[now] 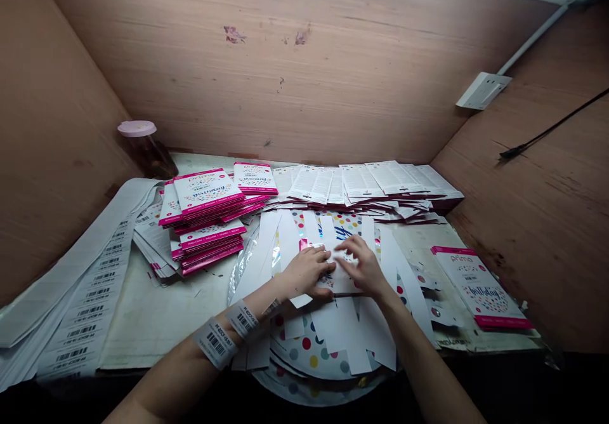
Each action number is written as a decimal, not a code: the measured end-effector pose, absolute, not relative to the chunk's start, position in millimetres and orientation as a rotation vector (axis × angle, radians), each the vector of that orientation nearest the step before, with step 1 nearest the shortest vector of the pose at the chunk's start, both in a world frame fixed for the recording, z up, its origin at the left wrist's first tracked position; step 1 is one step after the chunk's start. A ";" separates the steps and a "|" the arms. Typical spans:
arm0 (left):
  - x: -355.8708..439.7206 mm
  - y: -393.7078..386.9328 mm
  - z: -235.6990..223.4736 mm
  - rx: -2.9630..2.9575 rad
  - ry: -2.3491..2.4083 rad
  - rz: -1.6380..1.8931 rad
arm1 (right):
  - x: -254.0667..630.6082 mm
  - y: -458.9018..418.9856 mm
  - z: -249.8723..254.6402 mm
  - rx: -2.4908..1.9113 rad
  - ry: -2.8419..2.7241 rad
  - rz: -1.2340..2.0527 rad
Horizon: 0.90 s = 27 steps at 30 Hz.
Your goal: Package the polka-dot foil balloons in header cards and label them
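Head view: which way does the white card strip [340, 265] point?

Its long axis runs away from the person, between both hands, above round polka-dot foil pieces [309, 354].

Fingers?

Left hand [304, 273]: together on the strip. Right hand [362, 266]: slightly apart. Whether either grips it, I can't tell.

Edges?

Pink-edged Prima packets [204, 211] stack to the left, past them a barcode label strip [90, 297]; one packet [480, 287] lies right.

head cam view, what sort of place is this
Looks like a small hand-packing bench in a plywood booth: stacked pink Prima birthday packs, long barcode label strips, and barcode bands on the left wrist.
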<state>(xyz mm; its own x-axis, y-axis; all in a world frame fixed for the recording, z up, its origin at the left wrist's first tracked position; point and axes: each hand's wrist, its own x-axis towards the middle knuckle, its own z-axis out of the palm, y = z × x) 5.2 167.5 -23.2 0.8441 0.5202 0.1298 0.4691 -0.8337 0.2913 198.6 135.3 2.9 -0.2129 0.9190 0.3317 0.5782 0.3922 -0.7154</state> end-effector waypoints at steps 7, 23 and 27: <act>3.7 168.5 -27.7 2.813 0.728 0.322 | 140.6 64.4 18.6 -0.807 -2.043 0.293; 3.9 168.1 -26.9 2.676 0.788 0.352 | 159.6 38.8 33.7 -0.645 -2.200 0.381; 4.4 169.2 -27.9 2.712 0.784 0.352 | 196.6 107.9 25.3 -1.493 -2.027 0.605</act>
<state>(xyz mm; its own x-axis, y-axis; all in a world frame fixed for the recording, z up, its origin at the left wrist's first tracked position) 4.4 169.2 -27.9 0.8214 0.5502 0.1503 0.4778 -0.8077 0.3456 196.6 107.9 25.3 -0.2361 0.9583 0.1611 0.7131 0.2835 -0.6412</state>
